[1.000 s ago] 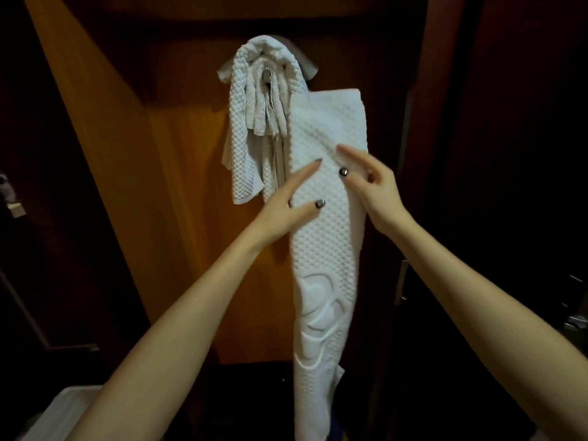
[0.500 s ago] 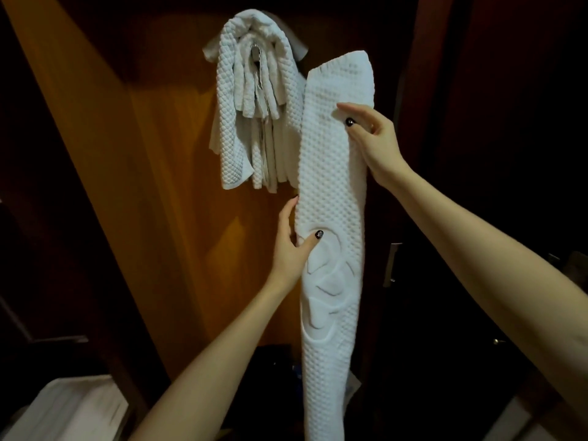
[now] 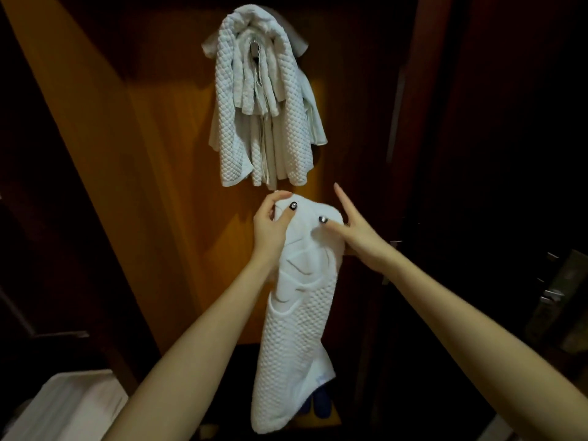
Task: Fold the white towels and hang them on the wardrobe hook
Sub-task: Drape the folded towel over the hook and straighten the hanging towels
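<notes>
A long white waffle-textured towel point(image 3: 297, 338), folded into a narrow strip, hangs down from both hands in front of the wardrobe. My left hand point(image 3: 270, 227) grips its top left corner, thumb over the front. My right hand point(image 3: 356, 233) pinches the top right part with the thumb in front and the fingers stretched up behind. Above them, several white towels point(image 3: 264, 100) hang bunched on the wardrobe hook point(image 3: 254, 47), which shows only as a small metal piece between the folds.
The wooden wardrobe panel point(image 3: 152, 186) stands behind the towels, with a dark door and metal handle point(image 3: 549, 294) at the right. A white cloth-covered surface point(image 3: 66, 405) lies at the lower left. Dark blue shoes point(image 3: 318, 405) sit on the wardrobe floor.
The held towel has come down from beside the hung bundle to below it. Both hands have moved to its top edge and now hold it there together.
</notes>
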Demonstrator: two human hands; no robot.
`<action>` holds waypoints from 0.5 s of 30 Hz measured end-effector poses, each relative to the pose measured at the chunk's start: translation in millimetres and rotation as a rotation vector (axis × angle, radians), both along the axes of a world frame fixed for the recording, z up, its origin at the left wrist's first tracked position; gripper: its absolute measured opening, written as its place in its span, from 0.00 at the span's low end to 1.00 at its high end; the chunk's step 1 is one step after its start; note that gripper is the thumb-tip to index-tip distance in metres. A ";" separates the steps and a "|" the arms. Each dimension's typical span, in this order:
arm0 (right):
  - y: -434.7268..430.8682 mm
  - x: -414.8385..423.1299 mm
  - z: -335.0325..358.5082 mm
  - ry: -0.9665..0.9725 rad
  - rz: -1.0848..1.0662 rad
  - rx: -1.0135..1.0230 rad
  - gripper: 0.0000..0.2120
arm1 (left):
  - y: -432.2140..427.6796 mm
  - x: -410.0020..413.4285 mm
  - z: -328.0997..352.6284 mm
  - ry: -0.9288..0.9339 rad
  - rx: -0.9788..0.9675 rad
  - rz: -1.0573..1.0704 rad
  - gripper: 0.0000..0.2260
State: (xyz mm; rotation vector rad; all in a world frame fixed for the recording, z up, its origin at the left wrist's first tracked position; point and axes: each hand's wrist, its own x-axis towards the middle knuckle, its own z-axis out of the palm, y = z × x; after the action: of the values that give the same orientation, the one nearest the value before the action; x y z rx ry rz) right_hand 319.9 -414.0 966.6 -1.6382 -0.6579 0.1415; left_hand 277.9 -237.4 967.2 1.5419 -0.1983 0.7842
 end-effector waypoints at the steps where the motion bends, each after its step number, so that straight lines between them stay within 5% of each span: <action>1: 0.8 -4.2 -5.5 -0.020 0.017 -0.022 0.39 | 4.4 1.8 -2.8 0.030 -0.018 0.000 0.07; 6: 7.8 -4.6 -4.6 -0.140 -0.089 0.064 0.24 | 26.1 -2.2 -8.3 0.169 -0.010 -0.223 0.18; 10: 7.3 5.1 6.9 -0.032 -0.100 0.251 0.29 | 30.6 -10.9 -7.3 0.215 0.244 -0.317 0.31; 15: 0.1 3.7 -6.7 0.085 -0.075 0.154 0.32 | 13.7 -5.8 1.8 0.084 -0.065 -0.150 0.26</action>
State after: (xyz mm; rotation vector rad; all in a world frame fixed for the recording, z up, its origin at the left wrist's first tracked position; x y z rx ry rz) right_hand 323.6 -413.8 959.8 -1.4980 -0.5290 0.1026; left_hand 272.1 -223.7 969.0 1.4775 -0.2217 0.6017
